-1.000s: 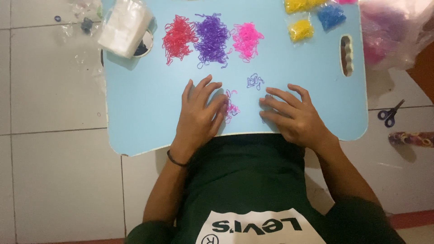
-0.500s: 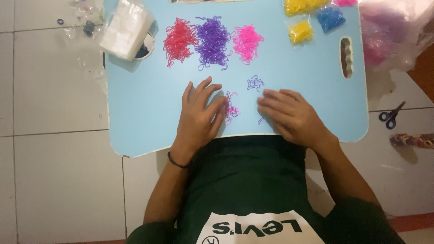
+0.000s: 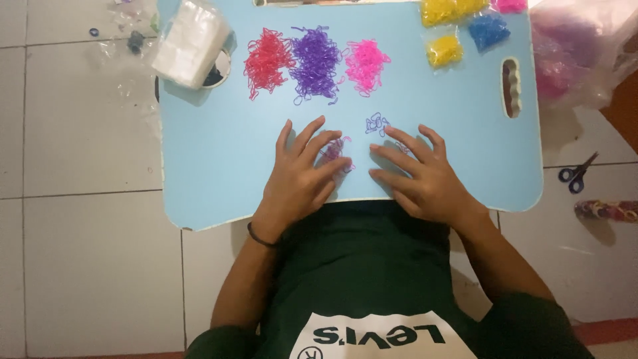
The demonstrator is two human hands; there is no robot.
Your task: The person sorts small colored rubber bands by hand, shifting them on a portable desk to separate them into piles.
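Flat on a light blue lap table (image 3: 219,173), both hands lie palm down with fingers spread and gripping nothing. Under the fingertips of the left hand (image 3: 302,176) sits a small purple cluster of loom bands (image 3: 335,151), touched by the middle and ring fingers, near the front middle of the table. Just beyond the fingertips of the right hand (image 3: 419,176) lies a second, looser scatter of lilac bands (image 3: 377,123), close to the index finger but apart from it (whether any fingertip grazes a stray band I cannot tell). Farther back, three sorted heaps stand in a row: a red heap (image 3: 267,61), a purple heap (image 3: 316,61) and a pink heap (image 3: 365,63), each just beside the next. Toward the far right corner there are four more lots: two yellow ones, a large yellow pile (image 3: 452,9) and a small yellow pile (image 3: 444,50), one blue pile (image 3: 488,30), and a pink bit (image 3: 510,5) cut off by the frame edge. One white plastic packet (image 3: 189,43) rests over the round cup hole at the far left corner. On the tiled floor to the right lie one pair of blue-handled scissors (image 3: 577,174) and one strip of coloured bands (image 3: 608,210), well apart from the hands, with a clear plastic bag (image 3: 585,50) beyond them.
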